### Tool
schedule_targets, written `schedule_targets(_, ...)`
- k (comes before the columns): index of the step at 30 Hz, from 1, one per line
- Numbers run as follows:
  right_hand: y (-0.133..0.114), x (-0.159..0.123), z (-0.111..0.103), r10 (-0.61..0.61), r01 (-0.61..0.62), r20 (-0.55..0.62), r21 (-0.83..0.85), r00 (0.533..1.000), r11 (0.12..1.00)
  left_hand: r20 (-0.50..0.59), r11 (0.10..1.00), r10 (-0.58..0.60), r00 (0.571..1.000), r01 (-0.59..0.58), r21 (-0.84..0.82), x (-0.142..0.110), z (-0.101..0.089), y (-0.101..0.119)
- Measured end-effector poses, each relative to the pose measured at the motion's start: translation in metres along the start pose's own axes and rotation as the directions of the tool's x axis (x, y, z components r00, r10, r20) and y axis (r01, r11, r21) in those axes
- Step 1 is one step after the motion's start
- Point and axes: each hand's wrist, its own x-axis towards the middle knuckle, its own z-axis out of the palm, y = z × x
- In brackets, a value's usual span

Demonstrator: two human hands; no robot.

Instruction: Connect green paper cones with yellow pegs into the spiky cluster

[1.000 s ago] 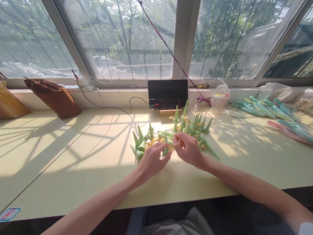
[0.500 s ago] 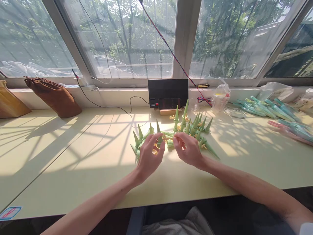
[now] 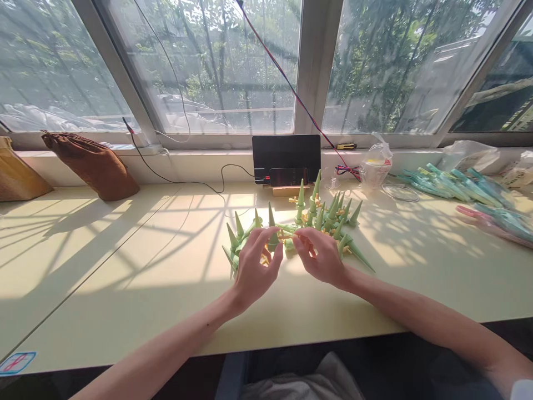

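My left hand (image 3: 259, 261) is curled around a dark green cone-shaped piece (image 3: 272, 225), which points upward between its thumb and fingers. Close beside it, my right hand (image 3: 320, 255) has thumb and fingertips pinched together at a small yellow peg (image 3: 288, 236); the exact grip is partly hidden by the fingers. Other green cone pieces lie left of and behind my left hand, such as an upright cone (image 3: 239, 224). A larger cluster of green cones with yellow pegs (image 3: 332, 214) stands behind and to the right of my right hand.
A black tablet (image 3: 286, 153) with a phone (image 3: 288, 176) before it stands at the back. A brown drawstring bag (image 3: 91, 166) sits at left. To the right are a bagged cup (image 3: 375, 164) and plastic-wrapped packets (image 3: 458, 183). A black cable (image 3: 187, 182) crosses the table.
My left hand and the cone in it have shifted slightly to the right. My right hand's fingertips have moved slightly left, and more of the yellow peg shows between the hands.
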Motion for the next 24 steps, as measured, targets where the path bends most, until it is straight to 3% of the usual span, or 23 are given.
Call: schedule_targets(24,0.0067,-0.0016,0.0034,0.074,-0.073,0.119,-0.010,0.990,0.997,0.029,0.998,0.037,0.999,-0.039,0.045,0.0016,-0.0005,-0.0042)
